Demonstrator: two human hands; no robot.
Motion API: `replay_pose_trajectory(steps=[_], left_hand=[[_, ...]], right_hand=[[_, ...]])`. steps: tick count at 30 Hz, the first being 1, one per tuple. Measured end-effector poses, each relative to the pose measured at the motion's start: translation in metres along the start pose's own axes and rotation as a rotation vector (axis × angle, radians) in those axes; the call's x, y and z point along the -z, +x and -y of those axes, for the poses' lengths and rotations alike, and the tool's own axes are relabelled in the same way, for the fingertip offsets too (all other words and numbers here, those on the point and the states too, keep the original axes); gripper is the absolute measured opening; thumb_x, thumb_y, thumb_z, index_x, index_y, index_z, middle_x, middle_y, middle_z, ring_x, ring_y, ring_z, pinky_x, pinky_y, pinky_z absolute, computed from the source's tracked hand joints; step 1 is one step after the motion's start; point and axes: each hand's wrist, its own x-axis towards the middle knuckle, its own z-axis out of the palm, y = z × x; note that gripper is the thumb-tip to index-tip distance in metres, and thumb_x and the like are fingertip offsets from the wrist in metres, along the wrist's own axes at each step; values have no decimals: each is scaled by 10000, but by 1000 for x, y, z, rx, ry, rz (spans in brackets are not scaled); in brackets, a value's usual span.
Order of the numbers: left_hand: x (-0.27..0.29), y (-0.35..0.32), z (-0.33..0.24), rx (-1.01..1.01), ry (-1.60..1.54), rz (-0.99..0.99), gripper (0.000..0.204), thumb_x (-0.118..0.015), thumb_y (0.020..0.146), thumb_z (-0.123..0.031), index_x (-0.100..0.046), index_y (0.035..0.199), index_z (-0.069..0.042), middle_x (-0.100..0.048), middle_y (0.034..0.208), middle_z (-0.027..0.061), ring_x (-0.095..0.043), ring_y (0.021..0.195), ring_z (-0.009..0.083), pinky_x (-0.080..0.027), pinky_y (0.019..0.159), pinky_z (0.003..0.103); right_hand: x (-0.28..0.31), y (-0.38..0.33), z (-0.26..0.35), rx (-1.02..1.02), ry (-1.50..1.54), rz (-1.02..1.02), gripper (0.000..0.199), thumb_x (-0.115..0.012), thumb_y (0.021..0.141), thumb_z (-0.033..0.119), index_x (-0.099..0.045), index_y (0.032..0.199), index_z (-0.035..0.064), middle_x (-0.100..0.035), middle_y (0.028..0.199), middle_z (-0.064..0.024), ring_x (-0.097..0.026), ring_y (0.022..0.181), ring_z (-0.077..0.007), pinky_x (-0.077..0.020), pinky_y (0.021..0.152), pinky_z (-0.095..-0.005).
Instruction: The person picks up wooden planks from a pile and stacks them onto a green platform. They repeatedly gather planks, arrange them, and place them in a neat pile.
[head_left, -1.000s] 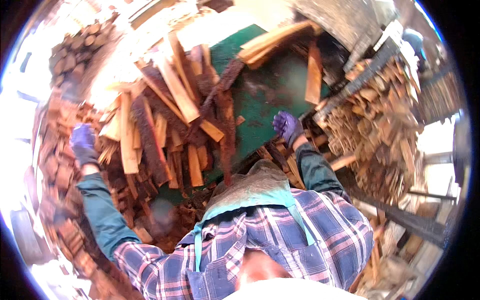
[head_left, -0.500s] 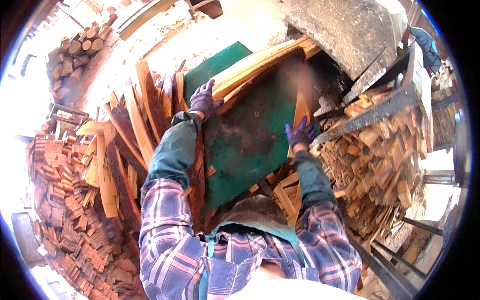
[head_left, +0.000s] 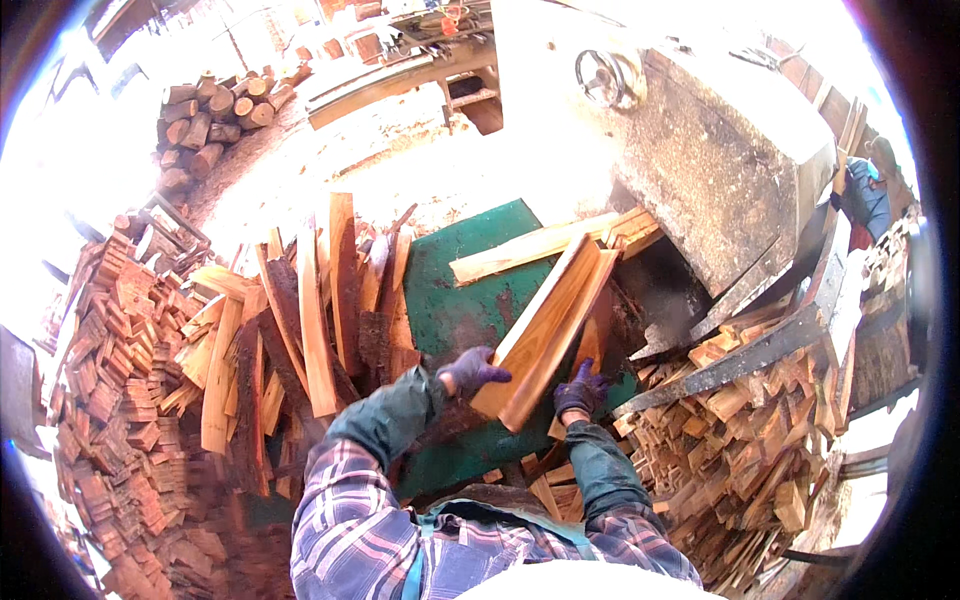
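Two long, pale split wood planks (head_left: 545, 345) lie side by side at a slant over the green metal table (head_left: 470, 250), their near ends toward me. At their left edge, near the lower end, my purple-gloved left hand (head_left: 472, 372) is closed against the wood, its fingertips partly hidden. My right hand (head_left: 580, 390), also gloved, is just right of the planks with its fingers apart. It rests by the lower end of a darker plank (head_left: 594, 335). Another pale plank (head_left: 535, 248) lies across the table's far side.
Bark-edged slabs (head_left: 318, 320) lean along the table's left side. Chopped wood (head_left: 120, 400) is heaped at far left, with more cut pieces (head_left: 740, 430) at right behind a dark metal bar (head_left: 740, 365). A large machine with a handwheel (head_left: 603, 78) stands beyond. Logs (head_left: 215, 120) are stacked at back left.
The pale planks have swung from lying across the table to pointing toward me. My left hand has come right and nearer my body. The view has shifted, showing more of the machine.
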Motion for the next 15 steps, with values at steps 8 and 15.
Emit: replay_pose_trajectory(steps=[8, 15], left_hand=[[41, -168, 9, 12, -743, -211, 532, -746, 792, -247, -595, 1192, 68, -673, 1035, 98, -643, 897, 163, -519, 794, 305], [107, -301, 13, -100, -685, -568, 531, -747, 775, -164, -581, 1220, 74, -673, 1068, 99, -642, 942, 174, -511, 841, 298]], right_hand=[[-44, -39, 108, 549, 68, 51, 545, -569, 854, 307, -512, 1349, 86, -584, 1188, -295, -584, 1090, -455, -466, 942, -507], [-131, -164, 277, 879, 265, 370, 659, -644, 806, 471, -504, 1342, 116, -604, 1200, -270, -581, 1141, -418, -479, 943, -506]])
